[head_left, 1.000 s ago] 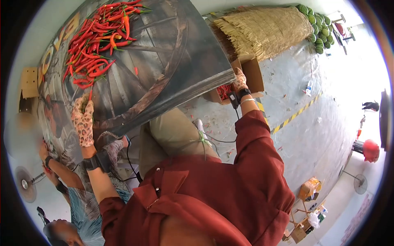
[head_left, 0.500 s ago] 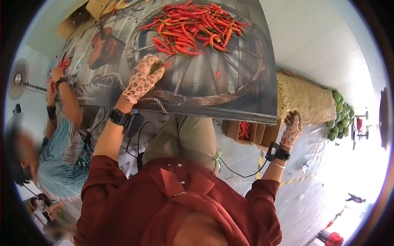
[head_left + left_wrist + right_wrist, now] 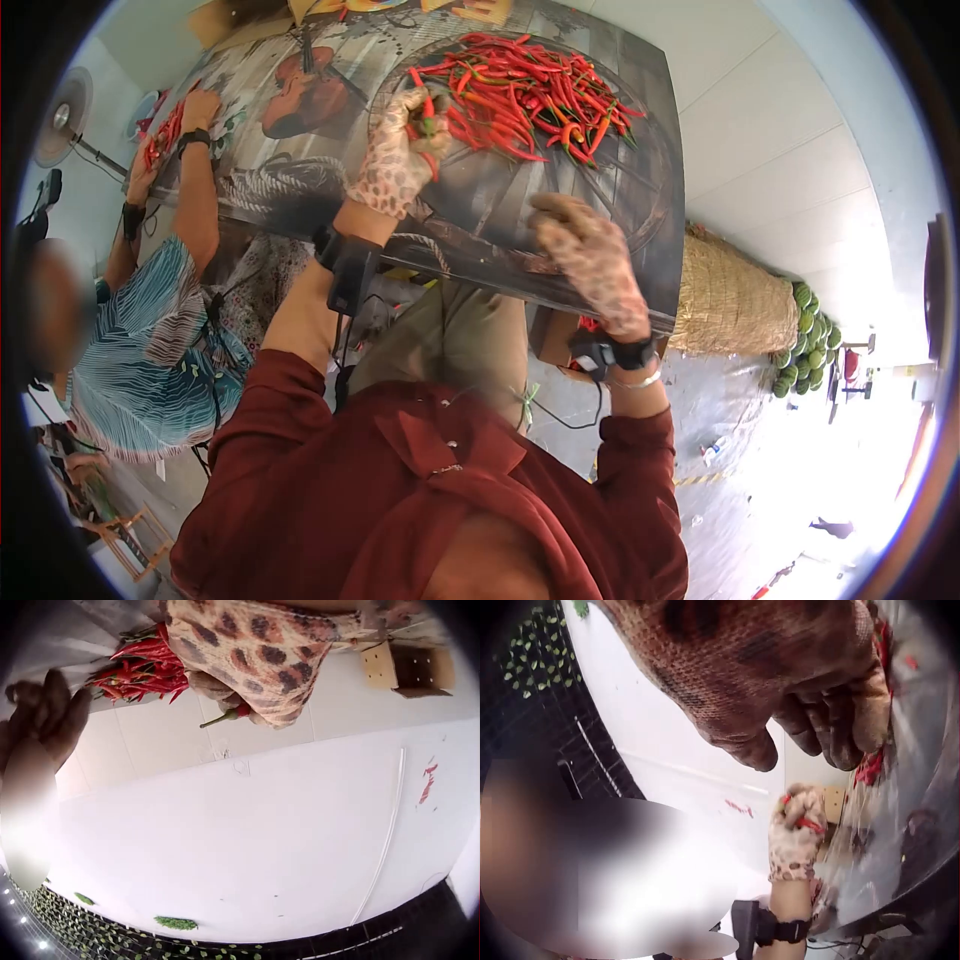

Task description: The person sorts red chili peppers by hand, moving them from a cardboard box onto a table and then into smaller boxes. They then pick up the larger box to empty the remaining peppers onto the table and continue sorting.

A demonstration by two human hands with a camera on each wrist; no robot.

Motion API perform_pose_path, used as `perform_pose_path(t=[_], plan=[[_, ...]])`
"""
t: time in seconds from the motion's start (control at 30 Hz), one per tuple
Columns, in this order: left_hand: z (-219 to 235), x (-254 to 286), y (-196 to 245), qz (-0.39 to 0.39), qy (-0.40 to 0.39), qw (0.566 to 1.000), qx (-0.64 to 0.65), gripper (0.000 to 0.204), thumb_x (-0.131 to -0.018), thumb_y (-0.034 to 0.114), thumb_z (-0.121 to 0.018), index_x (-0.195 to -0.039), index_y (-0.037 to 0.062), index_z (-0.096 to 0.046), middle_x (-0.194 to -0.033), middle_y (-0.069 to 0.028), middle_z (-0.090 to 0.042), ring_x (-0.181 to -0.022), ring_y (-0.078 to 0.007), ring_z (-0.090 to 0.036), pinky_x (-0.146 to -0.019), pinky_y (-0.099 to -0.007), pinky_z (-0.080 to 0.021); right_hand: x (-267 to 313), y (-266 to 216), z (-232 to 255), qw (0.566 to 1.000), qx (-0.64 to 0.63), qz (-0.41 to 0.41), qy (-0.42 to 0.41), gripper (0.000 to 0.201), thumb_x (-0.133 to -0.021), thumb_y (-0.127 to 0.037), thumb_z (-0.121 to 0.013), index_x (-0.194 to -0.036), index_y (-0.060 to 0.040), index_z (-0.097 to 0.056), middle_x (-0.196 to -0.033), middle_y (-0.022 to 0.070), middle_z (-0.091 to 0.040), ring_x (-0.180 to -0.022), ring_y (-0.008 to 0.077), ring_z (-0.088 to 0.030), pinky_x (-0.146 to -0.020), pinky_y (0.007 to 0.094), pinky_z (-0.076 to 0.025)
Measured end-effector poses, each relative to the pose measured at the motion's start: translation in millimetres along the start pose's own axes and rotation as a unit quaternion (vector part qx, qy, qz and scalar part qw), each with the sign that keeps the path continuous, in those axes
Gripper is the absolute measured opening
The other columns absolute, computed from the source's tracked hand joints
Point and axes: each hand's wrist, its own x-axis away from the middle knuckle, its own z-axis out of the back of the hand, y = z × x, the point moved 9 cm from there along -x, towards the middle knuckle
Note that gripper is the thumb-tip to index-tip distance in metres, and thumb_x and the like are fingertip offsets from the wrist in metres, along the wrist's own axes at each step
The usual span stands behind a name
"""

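Observation:
My left hand [image 3: 388, 165], in a leopard-print glove, holds red chilies [image 3: 427, 108] just left of the pile. One stands up past the fingers and another sticks out below the palm. In the left wrist view a green chili stem [image 3: 220, 718] pokes out from under that glove. A heap of red chilies [image 3: 530, 85] with green stems lies on the printed tabletop [image 3: 600, 205]. My right hand [image 3: 595, 265], gloved alike and blurred, is over the table's near edge with nothing in it. Its fingers [image 3: 840, 735] hang loosely bent in the right wrist view.
Under the table edge stands a cardboard box [image 3: 553, 338] with red chilies, partly hidden. At left another person's hands [image 3: 200, 108] hold chilies over the table. A straw-covered heap [image 3: 745, 300] and watermelons [image 3: 808, 345] are on the right. Another carton [image 3: 235, 22] sits at the far left.
My right hand has come up from the box below the table to over its near edge. The left hand has moved up beside the pile, with more chili showing in it. The head view has turned.

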Motion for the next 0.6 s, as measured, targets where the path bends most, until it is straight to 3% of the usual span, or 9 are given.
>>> perform_pose_path(t=[0.07,0.2,0.27,0.3,0.33,0.4,0.43,0.53,0.6], plan=[[-5.8,3.8,-4.5,-0.01,-0.013,1.0,0.007,0.015,-0.09,0.014,-0.05,-0.092,-0.0011,-0.053,-0.08,-0.0098,-0.056,-0.048,-0.0084,-0.041,-0.036,-0.0161,-0.033,-19.0,-13.4,-32.7,0.996,0.044,0.064,-0.034,0.033,-0.088,-0.028,-0.057,-0.103,0.0008,-0.061,-0.088,0.0145,-0.064,-0.08,0.0225,-0.062,-0.071,0.0321,-0.049],[-3.5,15.6,-11.1,-0.003,-0.019,1.0,0.006,0.021,-0.091,0.02,-0.048,-0.092,-0.0007,-0.054,-0.083,-0.01,-0.059,-0.052,-0.0092,-0.046,-0.04,-0.0186,-0.037,-45.6,-10.9,-81.4,0.99,0.088,0.059,-0.093,0.032,-0.086,-0.029,-0.057,-0.097,0.001,-0.062,-0.086,0.0185,-0.062,-0.079,0.0301,-0.061,-0.068,0.0365,-0.048],[3.9,15.2,-12.5,0.0,-0.029,0.999,0.028,0.023,-0.091,0.021,-0.049,-0.093,-0.001,-0.054,-0.083,-0.01,-0.06,-0.053,-0.0094,-0.046,-0.042,-0.0205,-0.038,-48.0,-12.8,-99.5,0.968,0.167,0.144,-0.119,0.025,-0.084,-0.022,-0.057,-0.092,0.0005,-0.062,-0.085,0.0181,-0.06,-0.078,0.0331,-0.059,-0.065,0.0398,-0.046],[6.9,13.9,-10.8,0.011,-0.047,0.998,0.038,0.023,-0.09,0.021,-0.051,-0.093,-0.0011,-0.055,-0.084,-0.0102,-0.06,-0.055,-0.0115,-0.048,-0.045,-0.022,-0.041,-38.8,-32.5,-103.4,0.92,0.242,0.289,-0.105,0.018,-0.079,-0.014,-0.057,-0.092,-0.0006,-0.061,-0.084,0.0149,-0.058,-0.074,0.0328,-0.058,-0.062,0.0405,-0.046],[6.8,14.1,-8.9,0.008,-0.046,0.998,0.042,0.023,-0.09,0.021,-0.051,-0.093,-0.0011,-0.055,-0.084,-0.0102,-0.06,-0.055,-0.0115,-0.048,-0.045,-0.022,-0.041,-38.4,-30.7,-105.8,0.919,0.244,0.29,-0.109,0.018,-0.079,-0.014,-0.057,-0.092,-0.0006,-0.061,-0.084,0.0149,-0.058,-0.074,0.0328,-0.058,-0.062,0.0405,-0.046],[25.5,15.2,-2.1,-0.027,0.067,0.995,0.076,0.02,-0.088,0.017,-0.053,-0.091,-0.002,-0.056,-0.084,-0.012,-0.06,-0.065,-0.0171,-0.057,-0.053,-0.0249,-0.05,-34.9,-27.1,-106.0,0.904,0.287,0.31,-0.07,0.019,-0.075,-0.008,-0.057,-0.093,-0.0019,-0.06,-0.084,0.0134,-0.057,-0.074,0.0323,-0.058,-0.061,0.0393,-0.047],[29.8,13.3,-0.1,-0.028,0.068,0.994,0.08,0.02,-0.088,0.017,-0.053,-0.091,-0.002,-0.056,-0.084,-0.012,-0.06,-0.065,-0.0171,-0.057,-0.053,-0.0249,-0.05,-35.1,-22.4,-106.5,0.903,0.289,0.31,-0.074,0.019,-0.075,-0.008,-0.057,-0.093,-0.0019,-0.06,-0.084,0.0134,-0.057,-0.074,0.0323,-0.058,-0.061,0.0393,-0.047],[45.6,7.9,11.6,-0.043,0.065,0.983,0.167,0.016,-0.087,0.013,-0.055,-0.089,-0.0033,-0.056,-0.086,-0.0146,-0.061,-0.08,-0.0258,-0.062,-0.069,-0.0331,-0.056,-29.9,-21.3,-96.6,0.892,0.279,0.351,-0.057,0.021,-0.074,-0.005,-0.058,-0.094,-0.0028,-0.059,-0.082,0.0127,-0.056,-0.074,0.0318,-0.058,-0.061,0.0378,-0.048],[53.1,8.5,13.7,-0.036,0.08,0.98,0.179,0.015,-0.086,0.012,-0.056,-0.085,-0.0038,-0.056,-0.09,-0.0172,-0.06,-0.089,-0.0301,-0.061,-0.08,-0.0393,-0.055,-26.5,-25.2,-81.9,0.873,0.314,0.372,0.006,0.021,-0.073,-0.005,-0.057,-0.094,-0.0028,-0.06,-0.082,0.0134,-0.057,-0.074,0.0313,-0.058,-0.06,0.0376,-0.048]])
